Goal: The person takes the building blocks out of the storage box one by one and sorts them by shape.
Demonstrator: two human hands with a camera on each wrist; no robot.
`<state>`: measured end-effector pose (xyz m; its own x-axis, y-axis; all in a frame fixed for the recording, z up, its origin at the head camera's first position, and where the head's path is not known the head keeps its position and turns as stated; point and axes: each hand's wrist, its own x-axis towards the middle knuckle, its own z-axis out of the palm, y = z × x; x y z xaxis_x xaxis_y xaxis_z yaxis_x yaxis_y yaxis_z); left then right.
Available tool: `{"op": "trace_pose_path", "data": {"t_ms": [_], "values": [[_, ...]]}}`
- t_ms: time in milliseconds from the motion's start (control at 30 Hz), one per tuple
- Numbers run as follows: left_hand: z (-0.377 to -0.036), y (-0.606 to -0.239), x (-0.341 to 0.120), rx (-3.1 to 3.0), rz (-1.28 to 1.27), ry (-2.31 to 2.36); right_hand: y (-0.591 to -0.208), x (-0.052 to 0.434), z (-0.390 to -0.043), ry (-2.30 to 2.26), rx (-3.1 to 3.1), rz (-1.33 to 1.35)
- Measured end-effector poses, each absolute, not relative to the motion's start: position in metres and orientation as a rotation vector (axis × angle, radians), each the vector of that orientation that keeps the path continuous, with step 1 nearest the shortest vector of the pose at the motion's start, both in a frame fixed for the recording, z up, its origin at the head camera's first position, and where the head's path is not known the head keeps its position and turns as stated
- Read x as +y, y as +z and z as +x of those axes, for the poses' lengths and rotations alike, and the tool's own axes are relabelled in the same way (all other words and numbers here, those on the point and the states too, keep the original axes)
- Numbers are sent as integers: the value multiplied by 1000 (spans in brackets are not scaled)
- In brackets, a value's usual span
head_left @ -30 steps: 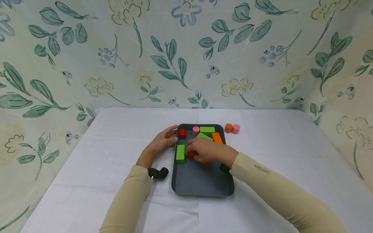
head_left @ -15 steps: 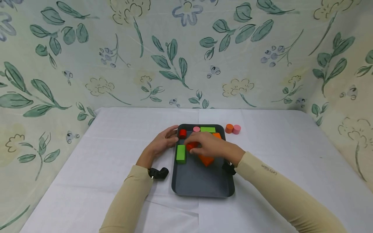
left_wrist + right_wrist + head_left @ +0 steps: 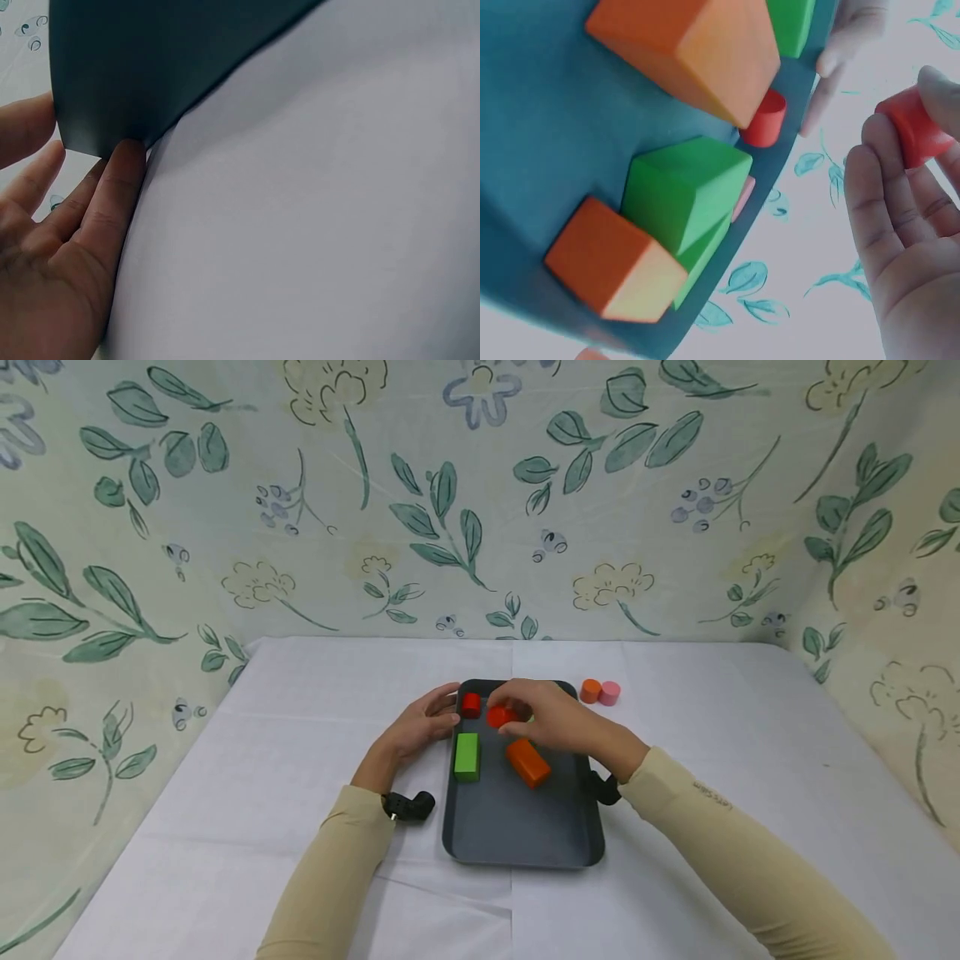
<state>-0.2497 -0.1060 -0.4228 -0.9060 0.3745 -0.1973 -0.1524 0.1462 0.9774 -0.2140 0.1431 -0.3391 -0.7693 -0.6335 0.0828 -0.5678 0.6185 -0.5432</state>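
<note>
My right hand point(image 3: 553, 717) pinches a red cylinder point(image 3: 911, 129) between thumb and fingers, over the far half of a dark grey tray point(image 3: 523, 843). At the tray's left side, my left hand point(image 3: 414, 727) rests with loosely bent fingers, fingertips against the outer wall. Inside the tray, a green block point(image 3: 467, 757) stands near the left wall and an orange block point(image 3: 528, 763) lies slanted near the middle. Another red cylinder point(image 3: 471, 706) sits in the far left corner. My right hand mostly hides the far right blocks in the head view.
In the right wrist view, a green block point(image 3: 686, 187) leans over another green one beside an orange block point(image 3: 615, 259), with a pink cylinder point(image 3: 742, 199) partly hidden behind. Outside the tray's far right corner stand an orange cylinder point(image 3: 591, 691) and a pink cylinder point(image 3: 611, 693) on white cloth.
My right hand has lifted the red cylinder and carried it away from me and slightly right, uncovering the slanted orange block. My left hand stays at the tray's side.
</note>
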Motion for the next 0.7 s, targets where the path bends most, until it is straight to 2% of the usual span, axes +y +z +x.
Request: {"op": "trace_pose_path", "data": {"t_ms": [400,700], "values": [[-250,-424,-103,2015,200,1826,-332,187,-213,-931,2871,-894],[-252,-426,-105,2035,216,1811,-326,237,-222,-939,3005,-593]]}}
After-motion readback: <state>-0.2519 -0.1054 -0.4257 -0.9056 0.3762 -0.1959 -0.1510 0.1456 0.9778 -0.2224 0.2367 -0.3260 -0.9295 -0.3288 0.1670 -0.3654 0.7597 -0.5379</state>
